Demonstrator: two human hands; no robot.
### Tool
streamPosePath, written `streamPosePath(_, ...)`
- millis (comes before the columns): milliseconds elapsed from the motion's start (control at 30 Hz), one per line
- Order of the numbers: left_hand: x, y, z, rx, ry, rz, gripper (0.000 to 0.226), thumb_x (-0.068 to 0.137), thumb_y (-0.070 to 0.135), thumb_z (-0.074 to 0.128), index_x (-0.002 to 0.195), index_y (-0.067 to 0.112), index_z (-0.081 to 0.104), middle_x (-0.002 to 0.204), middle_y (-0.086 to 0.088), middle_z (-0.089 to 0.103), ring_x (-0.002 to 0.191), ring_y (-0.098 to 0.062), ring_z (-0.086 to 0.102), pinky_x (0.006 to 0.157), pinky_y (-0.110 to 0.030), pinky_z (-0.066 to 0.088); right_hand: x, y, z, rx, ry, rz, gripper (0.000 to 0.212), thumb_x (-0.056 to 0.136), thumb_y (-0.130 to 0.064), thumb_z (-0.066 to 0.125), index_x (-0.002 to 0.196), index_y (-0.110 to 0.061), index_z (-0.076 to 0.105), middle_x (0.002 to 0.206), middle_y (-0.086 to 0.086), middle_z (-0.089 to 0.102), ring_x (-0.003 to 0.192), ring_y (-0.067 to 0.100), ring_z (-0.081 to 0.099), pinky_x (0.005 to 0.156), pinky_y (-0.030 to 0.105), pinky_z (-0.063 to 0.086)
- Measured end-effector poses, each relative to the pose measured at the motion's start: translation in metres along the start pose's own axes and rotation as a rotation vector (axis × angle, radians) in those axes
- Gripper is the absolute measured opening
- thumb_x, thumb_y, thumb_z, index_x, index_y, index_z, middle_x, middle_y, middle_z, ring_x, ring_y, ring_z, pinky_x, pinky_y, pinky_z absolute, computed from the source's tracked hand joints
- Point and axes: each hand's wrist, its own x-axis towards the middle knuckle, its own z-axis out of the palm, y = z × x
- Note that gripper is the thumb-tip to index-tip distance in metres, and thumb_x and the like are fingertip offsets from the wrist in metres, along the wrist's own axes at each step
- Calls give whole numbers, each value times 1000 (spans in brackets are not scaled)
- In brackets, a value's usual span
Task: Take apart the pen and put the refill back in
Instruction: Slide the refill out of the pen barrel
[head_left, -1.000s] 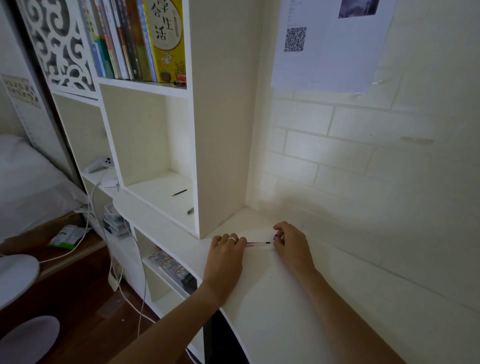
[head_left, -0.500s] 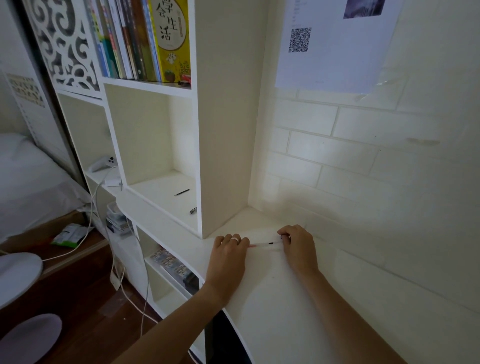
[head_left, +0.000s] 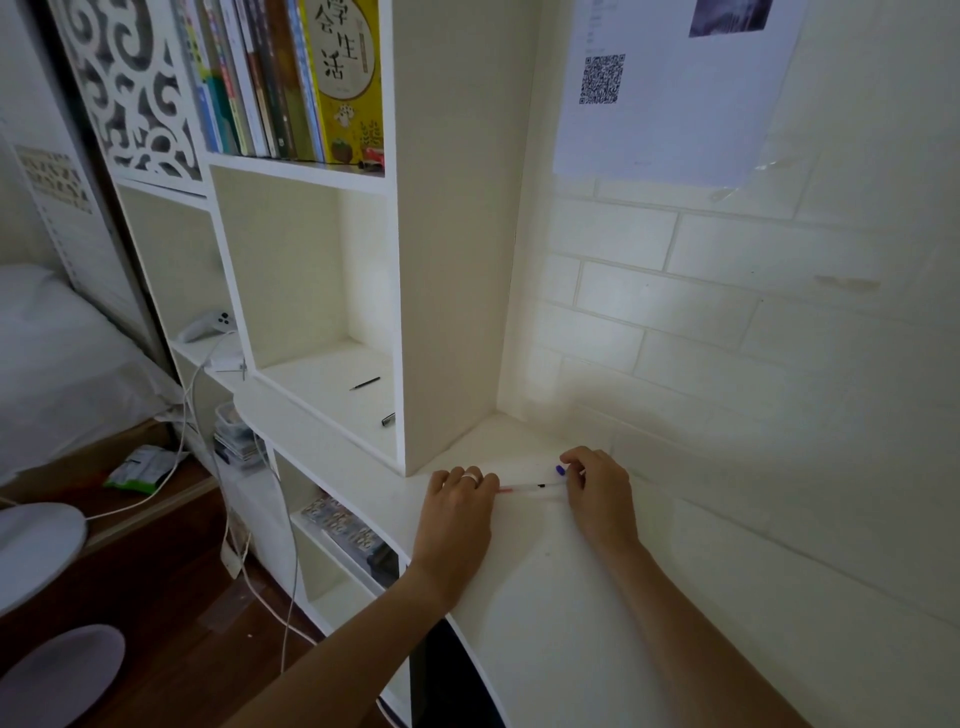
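White worktop (head_left: 545, 597), laminate, set against a pale brick-pattern wall (head_left: 727, 322) with a shelf unit (head_left: 447, 260) at its left end. Pen (head_left: 530, 487): thin, translucent body with a small dark mark near mid-length and a reddish end toward the left; it lies horizontal, low over or on the worktop, spanning the gap between the two hands. Left hand (head_left: 460, 512): palm down, ring on one finger, fingers closed over the reddish end of the pen. Right hand (head_left: 597, 491): fingers pinched on the opposite end; a small blue piece (head_left: 560, 470), probably a cap or end plug, shows just above the pen at the fingertips. Cannot tell whether that piece is attached to the pen or already loose. Judgement: disassembly step in hand, both ends gripped as for pulling or unscrewing; barrel and refill not yet visibly separate, so the task looks early. Next move, as estimated: opposed twist or straight pull along the pen's axis, grip firm on one side while the other turns; small parts are likely to roll or drop off the worktop edge, so keep them low and close. Elsewhere: two dark pen-like items (head_left: 364, 383) on the lower shelf, not involved.
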Motion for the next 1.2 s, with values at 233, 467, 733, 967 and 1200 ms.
streamPosePath(233,0,-1,0,10,-4,-3,30,76,-5,49,88,18,64,82,-1,64,76,-21,57,78,-34,44,-10,-7,-6,-31,8,-16,22,89,-1,56,93,-18,70,91,0,64,80,18,61,70,32,54)
streamPosePath(467,1,-1,2,18,3,13,27,79,-2,52,91,19,65,84,-1,65,78,-20,58,81,-34,45,-22,-5,-6,-104,-71,3,10,92,-14,60,87,-17,69,90,0,62,92,22,57,73,38,53)
streamPosePath(733,-1,2,-6,17,10,21,25,82,1,47,88,18,65,81,-2,65,75,-21,58,78,-34,45,-37,-24,-4,-36,-17,65,14,88,-6,60,92,-15,69,91,1,63,91,22,59,75,35,52)
streamPosePath(967,0,0,-5,-17,55,83,15,86,9,61,94,20,66,89,-1,67,81,-20,60,82,-34,46,-54,-32,-17,215,-56,34,14,93,-14,62,99,-24,70,91,-12,70,82,2,63,73,15,51)
streamPosePath(1200,-2,-1,-2,7,53,97,13,87,13,62,96,23,62,95,0,65,87,-20,56,86,-34,42,-54,-29,-20,250,-60,28,16,88,-4,67,82,-19,66,79,-10,70,79,3,64,70,8,45)
